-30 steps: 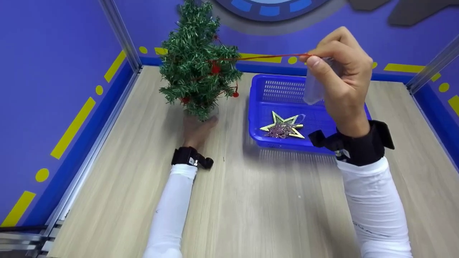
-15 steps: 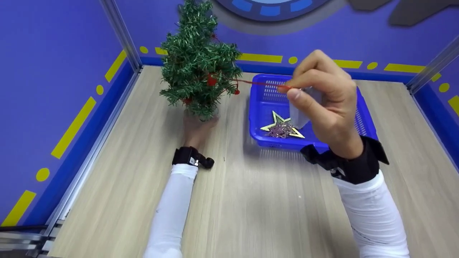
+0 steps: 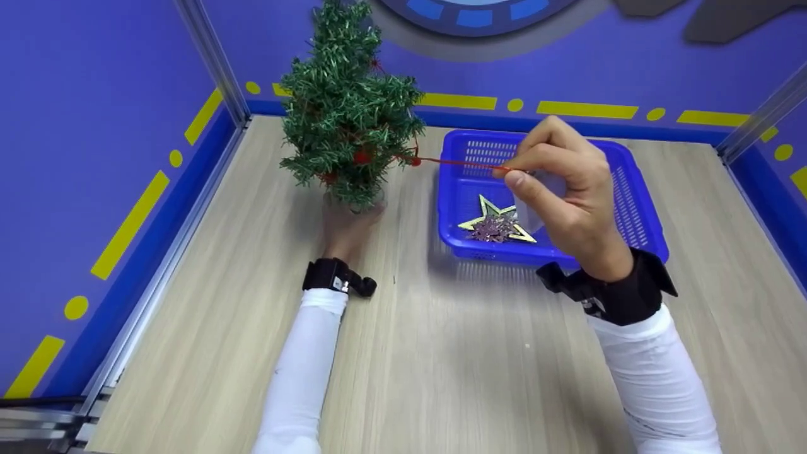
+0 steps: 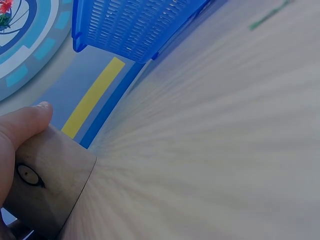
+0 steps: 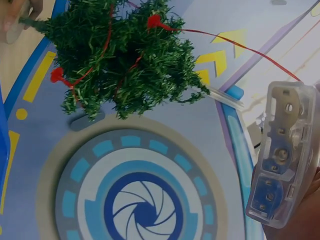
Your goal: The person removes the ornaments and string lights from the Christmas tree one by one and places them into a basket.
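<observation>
Here we are with the green tree [image 3: 347, 120] upright toward the back of the surface [image 3: 441, 353], left of the blue basket [image 3: 630, 208], and we'd call this one partway along. Red string [image 3: 454, 162] is on the tree already: we can see lengths of it across the branches, red bits [image 3: 362, 156] showing among the needles. But look at the right grip [image 3: 567, 189]! Thumb and forefinger are pinched on the string, a straight run stretching from tree to fingertips, and the clear case [image 5: 282, 160] is tucked in the same grip. By our reading, that free run and the case are what's left of the stringing. Down at the foot, the left grip [image 3: 347, 227] is wrapped round the base [image 4: 55, 165]; how tightly, we can't tell. And in the basket? There lies the yellow-edged star [image 3: 469, 224], a pink glittery piece [image 3: 492, 229] overlapping it, neither one hung, so we judge any work with those not yet begun. Parts of the tree are hidden, so we can't count the loops.
</observation>
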Motion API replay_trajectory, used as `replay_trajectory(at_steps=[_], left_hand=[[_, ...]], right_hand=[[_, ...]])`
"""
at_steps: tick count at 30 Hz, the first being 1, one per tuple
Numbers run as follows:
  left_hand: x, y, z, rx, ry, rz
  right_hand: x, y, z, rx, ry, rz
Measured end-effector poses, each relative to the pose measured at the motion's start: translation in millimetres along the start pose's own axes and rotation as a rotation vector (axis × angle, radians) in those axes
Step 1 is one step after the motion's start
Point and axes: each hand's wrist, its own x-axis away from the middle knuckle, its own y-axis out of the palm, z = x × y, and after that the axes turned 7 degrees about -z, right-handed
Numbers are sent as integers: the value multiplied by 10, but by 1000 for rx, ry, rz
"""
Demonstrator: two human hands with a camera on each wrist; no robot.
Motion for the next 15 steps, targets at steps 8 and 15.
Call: replay_trajectory(at_steps=[8,15], left_hand=[[-10,-7,-7,55,-10,-23],[-4,-32,40,76,-34,-69]], right_hand=[[38,-53,176,33,66,64],[117,-87,208,-15,114,175]])
